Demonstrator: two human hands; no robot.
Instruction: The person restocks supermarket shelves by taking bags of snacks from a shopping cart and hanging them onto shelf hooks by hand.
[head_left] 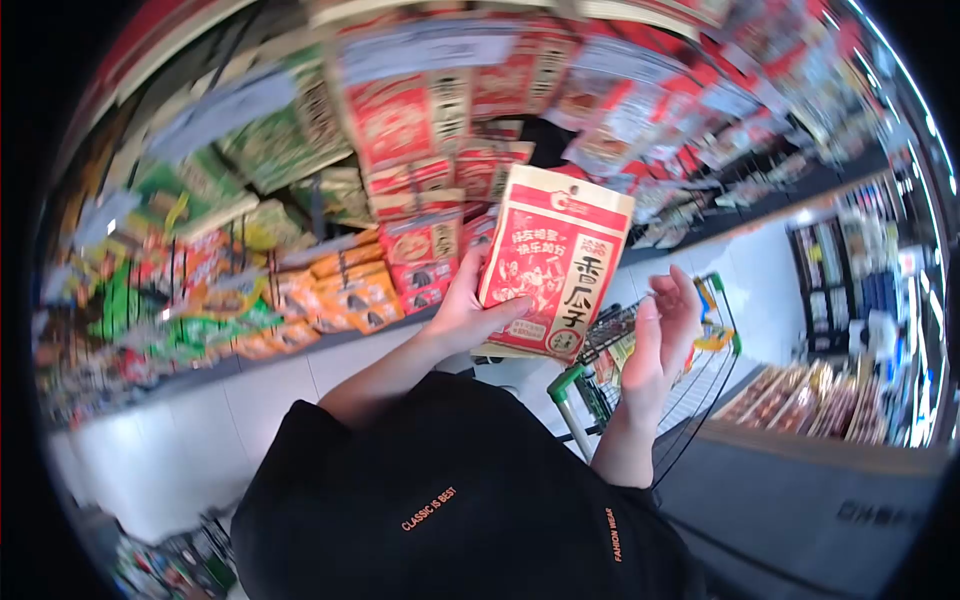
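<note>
My left hand (470,311) grips the lower left side of a red and cream bag of sunflower seeds (556,262), its thumb lying across the front. The bag is tilted slightly, with large dark Chinese characters facing me. To the right of it, my right hand (663,335) is raised, apart from the bag, with fingers spread and nothing in it. Behind that hand stands a shopping cart (570,380) with green handle parts and some packages inside. Similar red bags (425,250) hang on the rack just beyond my left hand.
Shelves ahead carry green bags (285,135), orange packets (345,295) and hanging red packs (640,120). A display of packaged goods (815,400) stands at the right, above a dark counter side (800,490). Pale floor tiles (250,410) run below the shelves.
</note>
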